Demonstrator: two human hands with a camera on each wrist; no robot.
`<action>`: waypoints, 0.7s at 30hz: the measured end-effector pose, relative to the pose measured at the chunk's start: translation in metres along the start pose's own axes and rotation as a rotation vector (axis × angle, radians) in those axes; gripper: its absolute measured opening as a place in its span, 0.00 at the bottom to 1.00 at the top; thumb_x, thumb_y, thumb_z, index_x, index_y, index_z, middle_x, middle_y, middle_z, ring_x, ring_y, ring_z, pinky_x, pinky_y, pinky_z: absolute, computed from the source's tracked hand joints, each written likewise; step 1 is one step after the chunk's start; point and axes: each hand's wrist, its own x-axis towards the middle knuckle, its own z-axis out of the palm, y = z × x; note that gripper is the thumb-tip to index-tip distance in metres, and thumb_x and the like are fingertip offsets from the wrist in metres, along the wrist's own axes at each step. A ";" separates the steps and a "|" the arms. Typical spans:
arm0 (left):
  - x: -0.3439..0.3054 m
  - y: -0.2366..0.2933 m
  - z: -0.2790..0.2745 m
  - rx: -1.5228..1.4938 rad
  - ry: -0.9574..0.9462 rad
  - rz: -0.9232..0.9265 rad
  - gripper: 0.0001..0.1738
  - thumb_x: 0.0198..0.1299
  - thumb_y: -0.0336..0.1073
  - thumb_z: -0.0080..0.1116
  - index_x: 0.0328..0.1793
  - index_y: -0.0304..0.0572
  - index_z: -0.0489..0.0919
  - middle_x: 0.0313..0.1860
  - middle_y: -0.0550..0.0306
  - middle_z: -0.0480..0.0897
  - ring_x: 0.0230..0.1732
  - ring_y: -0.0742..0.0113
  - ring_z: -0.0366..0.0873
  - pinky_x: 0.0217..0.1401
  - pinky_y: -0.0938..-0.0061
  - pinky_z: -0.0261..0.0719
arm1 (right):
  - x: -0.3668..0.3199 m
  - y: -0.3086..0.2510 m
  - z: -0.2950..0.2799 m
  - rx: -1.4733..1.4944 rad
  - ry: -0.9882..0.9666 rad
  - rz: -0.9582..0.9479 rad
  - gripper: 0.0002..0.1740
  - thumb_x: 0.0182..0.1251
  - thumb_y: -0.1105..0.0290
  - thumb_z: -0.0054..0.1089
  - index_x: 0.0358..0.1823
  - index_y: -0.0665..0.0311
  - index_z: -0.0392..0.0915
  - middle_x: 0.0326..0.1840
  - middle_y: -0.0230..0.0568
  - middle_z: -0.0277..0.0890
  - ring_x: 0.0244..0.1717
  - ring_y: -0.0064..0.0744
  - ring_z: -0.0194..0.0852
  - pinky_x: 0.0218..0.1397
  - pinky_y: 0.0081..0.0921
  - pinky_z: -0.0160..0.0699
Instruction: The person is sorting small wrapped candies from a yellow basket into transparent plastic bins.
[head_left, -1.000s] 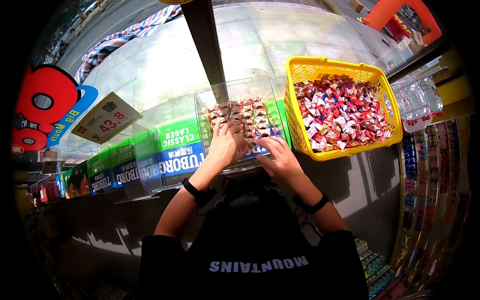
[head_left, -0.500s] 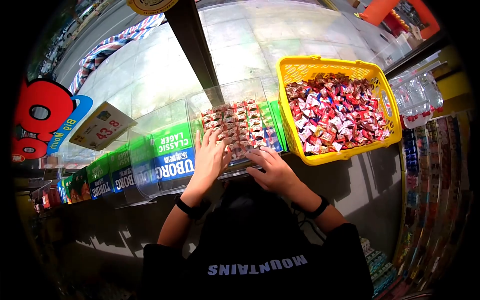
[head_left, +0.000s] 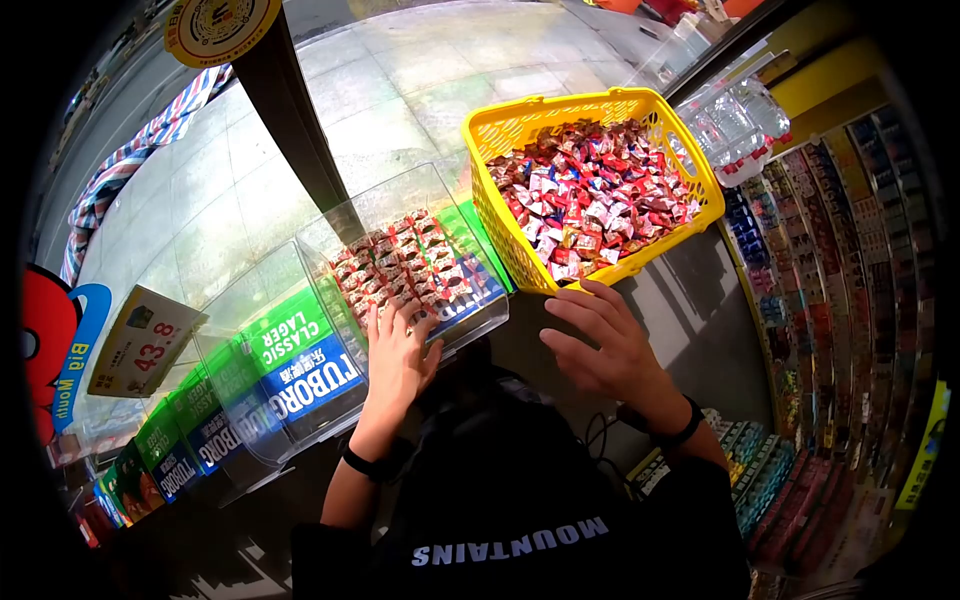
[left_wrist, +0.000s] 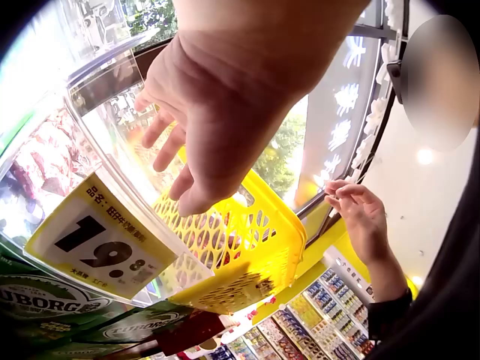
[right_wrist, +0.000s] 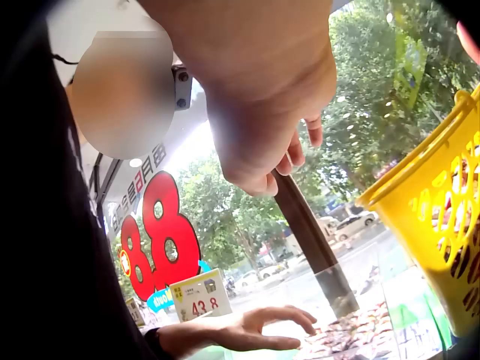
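Rows of small wrapped candies [head_left: 400, 262] lie in a clear plastic box [head_left: 478, 332]. My left hand [head_left: 395, 362] reaches over the near side of that box, fingers extended and their tips on the nearest candies. To the right stands a yellow basket [head_left: 482, 205], heaped with loose red, white and brown wrapped candies [head_left: 605, 195]. My right hand [head_left: 608, 345] hovers in front of the basket's near corner, its fingers loosely bent and apart. In the right wrist view the left hand [right_wrist: 247, 328] shows low beside the candy box, palm down.
Green and blue Tuborg beer cartons [head_left: 300, 355] line the counter to the left, under clear bins. Price cards [head_left: 145, 342] stand there. A dark window post [head_left: 290, 125] rises behind the box. Water bottles [head_left: 735, 125] and packed shelves [head_left: 810, 260] are on the right.
My right hand has left the candy box and moved right to the basket's front corner. My left hand stays over the candies. The head view has swung to the right.
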 end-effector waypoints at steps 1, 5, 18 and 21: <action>0.002 0.002 0.000 -0.010 0.001 0.007 0.20 0.59 0.38 0.76 0.58 0.51 0.85 0.68 0.49 0.80 0.77 0.43 0.70 0.87 0.37 0.58 | -0.003 0.010 -0.010 -0.032 -0.005 0.025 0.14 0.61 0.73 0.73 0.49 0.59 0.85 0.66 0.46 0.83 0.69 0.48 0.82 0.77 0.54 0.78; 0.011 0.002 0.006 -0.060 0.051 0.024 0.24 0.57 0.37 0.78 0.60 0.49 0.85 0.67 0.48 0.80 0.74 0.42 0.73 0.82 0.42 0.65 | -0.012 0.054 -0.033 -0.035 0.049 0.127 0.16 0.58 0.78 0.75 0.49 0.60 0.86 0.63 0.44 0.83 0.66 0.49 0.83 0.74 0.51 0.80; 0.020 0.027 0.062 0.175 0.247 -0.267 0.16 0.65 0.40 0.75 0.56 0.47 0.84 0.62 0.50 0.82 0.69 0.43 0.77 0.79 0.43 0.67 | 0.039 0.225 -0.061 0.280 -0.204 0.005 0.10 0.68 0.73 0.75 0.48 0.58 0.86 0.61 0.40 0.84 0.63 0.47 0.84 0.65 0.43 0.83; 0.020 0.030 0.064 0.201 0.286 -0.298 0.14 0.65 0.38 0.74 0.53 0.46 0.86 0.60 0.49 0.82 0.63 0.42 0.79 0.75 0.47 0.72 | 0.053 0.253 -0.046 0.308 -0.239 -0.161 0.10 0.67 0.72 0.76 0.47 0.58 0.85 0.60 0.41 0.84 0.61 0.48 0.84 0.63 0.43 0.83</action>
